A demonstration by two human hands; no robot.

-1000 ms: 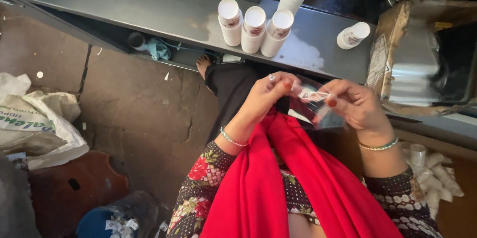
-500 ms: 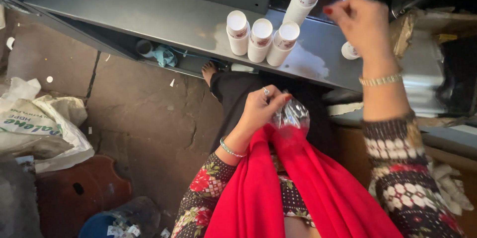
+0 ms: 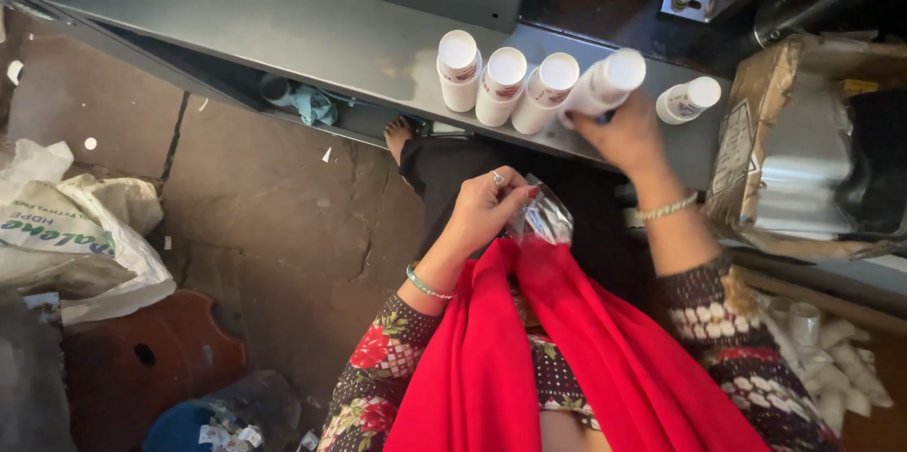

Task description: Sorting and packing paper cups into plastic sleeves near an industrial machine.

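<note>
Right hand [image 3: 625,136] is closed round a white bottle [image 3: 605,84] – light, rigid, smooth; grip mid-body. Left hand [image 3: 487,211] pinches crinkly clear plastic wrap [image 3: 543,219] – flimsy, slippery.

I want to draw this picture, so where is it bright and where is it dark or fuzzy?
Head view: light glares off the grey metal shelf near the white bottles; the machine's upper right is deep shadow; the right hand looks slightly blurred; the left hand with its clear wrapper is sharp.
</note>
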